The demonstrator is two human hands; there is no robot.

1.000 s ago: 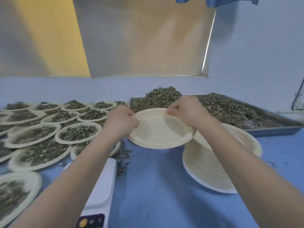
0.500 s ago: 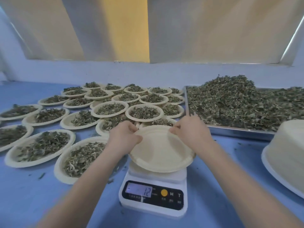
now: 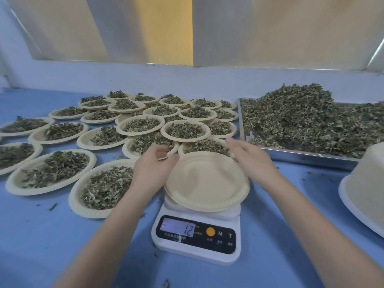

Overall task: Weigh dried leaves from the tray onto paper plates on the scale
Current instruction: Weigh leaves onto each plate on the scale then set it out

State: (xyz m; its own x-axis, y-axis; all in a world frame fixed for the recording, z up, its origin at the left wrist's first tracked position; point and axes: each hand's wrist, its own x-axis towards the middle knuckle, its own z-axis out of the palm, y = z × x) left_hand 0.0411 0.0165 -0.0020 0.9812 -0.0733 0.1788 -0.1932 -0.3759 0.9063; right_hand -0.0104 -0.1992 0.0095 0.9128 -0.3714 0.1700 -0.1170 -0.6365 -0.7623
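Note:
An empty paper plate [image 3: 205, 181] lies on the white digital scale [image 3: 197, 244], whose display reads 12. My left hand [image 3: 151, 165] is at the plate's left rim with fingers relaxed and spread, holding nothing. My right hand [image 3: 249, 156] is at the plate's far right rim, fingers straight, holding nothing. The metal tray [image 3: 301, 155] heaped with dried leaves [image 3: 307, 119] stands at the right, behind my right hand.
Several paper plates filled with leaves [image 3: 143, 125] cover the blue table [image 3: 41, 235] to the left and behind the scale. A tall stack of empty paper plates [image 3: 367, 188] stands at the right edge. Leaf crumbs lie scattered on the table.
Both hands carried the empty plate from the stack to the scale, set it down and let go; their fingers have now opened away from the rim.

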